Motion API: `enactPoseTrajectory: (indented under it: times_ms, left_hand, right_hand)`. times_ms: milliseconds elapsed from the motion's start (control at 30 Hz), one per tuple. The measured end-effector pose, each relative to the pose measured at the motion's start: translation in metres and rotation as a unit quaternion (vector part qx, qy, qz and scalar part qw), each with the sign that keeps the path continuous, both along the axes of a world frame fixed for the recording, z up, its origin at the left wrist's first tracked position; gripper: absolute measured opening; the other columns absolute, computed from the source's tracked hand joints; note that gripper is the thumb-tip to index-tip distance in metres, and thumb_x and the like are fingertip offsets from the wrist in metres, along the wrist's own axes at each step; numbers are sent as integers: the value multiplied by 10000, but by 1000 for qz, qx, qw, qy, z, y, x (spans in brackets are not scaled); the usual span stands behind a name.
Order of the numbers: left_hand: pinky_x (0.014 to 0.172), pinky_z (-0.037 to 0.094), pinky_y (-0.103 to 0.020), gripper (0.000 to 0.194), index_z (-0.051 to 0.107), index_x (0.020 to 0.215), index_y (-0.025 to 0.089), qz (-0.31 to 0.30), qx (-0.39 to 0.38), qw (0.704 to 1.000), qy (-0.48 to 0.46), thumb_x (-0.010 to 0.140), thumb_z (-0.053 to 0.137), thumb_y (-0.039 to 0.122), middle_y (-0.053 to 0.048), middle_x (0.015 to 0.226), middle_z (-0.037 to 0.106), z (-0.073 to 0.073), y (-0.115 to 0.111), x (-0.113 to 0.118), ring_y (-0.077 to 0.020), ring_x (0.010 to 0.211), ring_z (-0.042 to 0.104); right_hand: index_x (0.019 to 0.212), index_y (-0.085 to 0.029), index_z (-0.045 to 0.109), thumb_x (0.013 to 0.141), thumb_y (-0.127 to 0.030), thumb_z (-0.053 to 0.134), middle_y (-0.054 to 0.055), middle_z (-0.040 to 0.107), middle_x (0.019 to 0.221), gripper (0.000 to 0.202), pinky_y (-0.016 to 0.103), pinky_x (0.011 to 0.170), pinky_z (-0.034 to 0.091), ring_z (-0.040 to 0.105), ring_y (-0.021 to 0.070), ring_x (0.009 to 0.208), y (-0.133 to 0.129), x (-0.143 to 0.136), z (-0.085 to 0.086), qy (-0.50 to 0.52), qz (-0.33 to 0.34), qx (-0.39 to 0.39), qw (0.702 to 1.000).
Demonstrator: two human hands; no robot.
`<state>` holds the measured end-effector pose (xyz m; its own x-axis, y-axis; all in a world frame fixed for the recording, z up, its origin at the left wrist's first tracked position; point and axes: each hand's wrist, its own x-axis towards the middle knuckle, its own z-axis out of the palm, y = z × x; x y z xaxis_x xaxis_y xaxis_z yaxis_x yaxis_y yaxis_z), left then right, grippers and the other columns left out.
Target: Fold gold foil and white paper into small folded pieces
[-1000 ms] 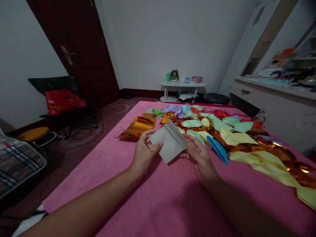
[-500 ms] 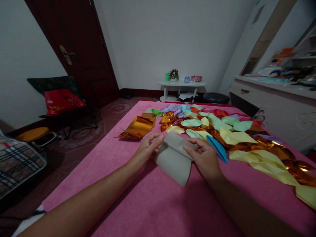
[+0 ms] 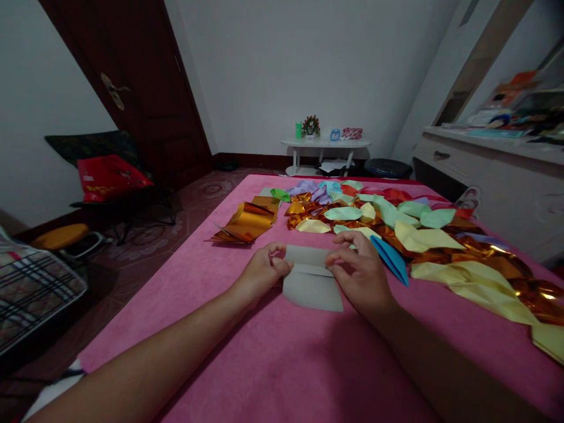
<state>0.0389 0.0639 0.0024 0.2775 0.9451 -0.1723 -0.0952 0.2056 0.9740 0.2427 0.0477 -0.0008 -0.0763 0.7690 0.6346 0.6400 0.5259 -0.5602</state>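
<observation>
A grey sheet of paper (image 3: 312, 289) with a crease across its middle is held over the pink cloth (image 3: 247, 364). My left hand (image 3: 264, 270) pinches its left edge between thumb and fingers. At the right edge my right hand (image 3: 359, 273) grips the paper near the crease, fingers bent. Just beyond my right hand lies a folded blue paper (image 3: 390, 259). A stack of shiny gold-orange sheets (image 3: 249, 222) rests past my left hand.
Folded pale green (image 3: 343, 214), yellow (image 3: 423, 238) and gold papers spread over the right and far parts of the cloth. Beyond stand a small white table (image 3: 326, 143), a chair with a red bag (image 3: 110, 178) and a white cabinet (image 3: 489, 170).
The grey paper has turned so that its crease runs nearly level, and its lower corner no longer points down. My right hand's fingers have shifted along its edge. The view has tilted slightly.
</observation>
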Motion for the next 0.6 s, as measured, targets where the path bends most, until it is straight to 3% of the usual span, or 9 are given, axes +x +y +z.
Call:
enactPoseTrajectory:
  times_ms: [167, 233, 300, 433, 500, 600]
  left_hand:
    - [443, 406, -180, 385, 480, 1011, 182, 25, -3, 1000, -3, 706, 688, 291, 60, 575, 561, -4, 0, 1, -88, 434, 517]
    - [416, 363, -181, 365, 469, 1024, 197, 14, 11, 998, 59, 727, 654, 301, 77, 527, 531, -4, 1, -2, -95, 380, 483]
    - [418, 322, -191, 359, 481, 1042, 212, -6, 69, 981, 180, 729, 643, 279, 88, 484, 504, -3, 2, -7, -107, 351, 454]
    - [529, 322, -233, 423, 558, 1035, 238, 29, 261, 867, 424, 650, 734, 254, 59, 533, 523, 2, 2, -18, -158, 504, 518]
    - [580, 339, -250, 399, 580, 1006, 245, 36, 323, 822, 467, 647, 753, 276, 30, 623, 566, 5, 2, -21, -185, 611, 552]
    - [651, 383, -263, 95, 631, 858, 219, -53, 406, 785, 465, 764, 627, 204, -34, 842, 621, 7, 3, -21, -196, 777, 582]
  right_hand:
    - [836, -247, 748, 745, 2, 458, 61, 639, 880, 393, 384, 762, 468, 571, 223, 868, 4, 8, -5, -88, 96, -43, 991]
    - [859, -249, 758, 736, 7, 423, 54, 678, 895, 439, 385, 782, 479, 601, 215, 874, 7, 9, -6, -83, 149, -81, 982]
    - [840, -256, 769, 718, 4, 423, 45, 706, 889, 450, 386, 795, 487, 621, 210, 867, 8, 11, -5, -85, 183, -108, 973]
    - [844, -267, 782, 658, -2, 456, 40, 737, 901, 459, 403, 823, 495, 639, 219, 887, 8, 12, -2, -87, 187, -139, 969]
    - [841, -267, 784, 636, 4, 457, 38, 741, 913, 471, 404, 838, 503, 648, 219, 902, 7, 13, -2, -88, 181, -156, 967]
    - [850, -258, 783, 643, -4, 482, 50, 738, 979, 445, 416, 870, 512, 658, 227, 941, 6, 18, -2, -101, 177, -185, 961]
